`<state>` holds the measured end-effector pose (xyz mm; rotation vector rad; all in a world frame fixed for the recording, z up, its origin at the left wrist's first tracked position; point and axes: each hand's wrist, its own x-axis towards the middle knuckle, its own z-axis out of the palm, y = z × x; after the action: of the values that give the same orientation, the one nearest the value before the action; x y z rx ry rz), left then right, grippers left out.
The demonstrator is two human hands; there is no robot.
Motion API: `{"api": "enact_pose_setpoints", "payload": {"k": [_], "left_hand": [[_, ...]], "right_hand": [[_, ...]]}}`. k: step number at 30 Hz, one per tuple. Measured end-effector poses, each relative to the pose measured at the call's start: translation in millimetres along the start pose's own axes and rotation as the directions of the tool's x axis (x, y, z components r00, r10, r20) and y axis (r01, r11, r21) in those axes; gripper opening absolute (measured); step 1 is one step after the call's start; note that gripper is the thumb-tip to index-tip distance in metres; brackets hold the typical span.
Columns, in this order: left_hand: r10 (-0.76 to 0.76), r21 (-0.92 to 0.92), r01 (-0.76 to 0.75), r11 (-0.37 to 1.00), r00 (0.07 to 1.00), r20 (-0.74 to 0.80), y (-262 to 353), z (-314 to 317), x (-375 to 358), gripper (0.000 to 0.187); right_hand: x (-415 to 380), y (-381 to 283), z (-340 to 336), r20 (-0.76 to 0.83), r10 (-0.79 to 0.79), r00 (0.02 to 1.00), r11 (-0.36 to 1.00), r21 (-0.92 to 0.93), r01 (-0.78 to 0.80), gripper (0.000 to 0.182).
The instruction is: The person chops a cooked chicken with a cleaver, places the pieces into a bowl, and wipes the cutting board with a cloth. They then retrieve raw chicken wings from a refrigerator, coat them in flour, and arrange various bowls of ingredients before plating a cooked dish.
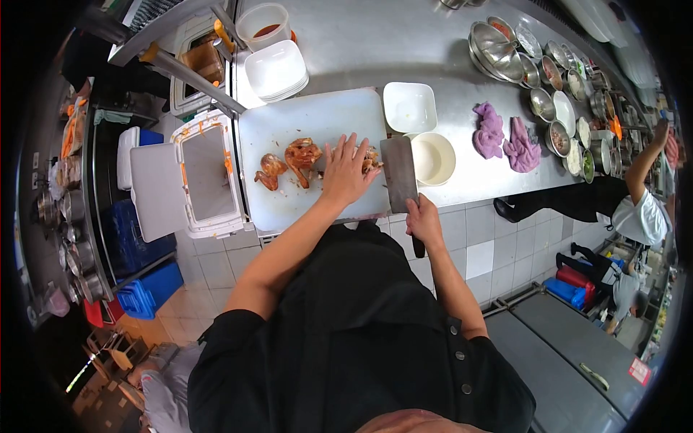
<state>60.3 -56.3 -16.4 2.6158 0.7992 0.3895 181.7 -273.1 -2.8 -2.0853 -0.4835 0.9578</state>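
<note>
Pieces of brown roasted chicken point(302, 160) lie on a white cutting board point(267, 206). My left hand point(348, 169) rests over the board with its fingers stretched out, against chopped chicken point(371, 160) at the right side. Its palm hides part of the meat. My right hand point(424, 220) is closed around the handle of a cleaver point(399, 173). The broad blade lies over the board's right edge, beside the chopped pieces. Close to the blade stand a square white bowl point(410, 108) and a round cream container point(435, 160).
Stacked white bowls point(276, 72) and a tub with reddish liquid point(262, 27) stand behind the board. A lidless white bin point(209, 173) adjoins it at left. Purple cloths point(521, 146) and several metal bowls point(541, 105) are at right. Another person point(639, 209) stands farther right.
</note>
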Motion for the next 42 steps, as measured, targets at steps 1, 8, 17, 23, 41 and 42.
{"api": "enact_pose_setpoints", "payload": {"k": [1, 8, 17, 23, 41, 42], "left_hand": [[-0.009, -0.001, 0.009, 1.0, 0.999, 0.05, 0.5, 5.0, 0.1, 0.075], [0.063, -0.024, -0.065, 0.998, 0.995, -0.071, -1.3, 25.8, 1.6, 0.064], [0.006, -0.188, -0.073, 0.979, 0.943, -0.331, -5.6, 31.7, 27.4, 0.038], [0.162, -0.352, -0.308, 0.884, 0.907, -0.388, 34.2, 28.4, 157.8, 0.029], [0.054, 0.036, -0.066, 0.997, 0.959, 0.28, -104.1, -115.3, 49.4, 0.045], [0.02, 0.119, -0.074, 0.99, 0.917, 0.398, -108.3, -117.6, 34.5, 0.048]], "right_hand": [[1.3, 3.0, 0.4, 0.027, 0.021, 0.999, 1.0, 0.002, -0.021, 0.022], [11.8, 15.5, 14.0, 0.247, 0.072, 0.966, 0.962, 0.239, -0.133, 0.026], [21.7, 12.9, 52.8, 0.384, -0.022, 0.923, 0.93, 0.347, -0.122, 0.024], [30.3, -80.3, -11.4, 0.051, 0.026, 0.998, 0.907, 0.42, -0.045, 0.022], [-44.7, -33.6, -111.1, -0.213, 0.004, 0.977, 0.919, 0.386, 0.081, 0.021], [-44.4, -32.7, -99.4, -0.166, 0.005, 0.986, 0.911, 0.407, 0.064, 0.021]]}}
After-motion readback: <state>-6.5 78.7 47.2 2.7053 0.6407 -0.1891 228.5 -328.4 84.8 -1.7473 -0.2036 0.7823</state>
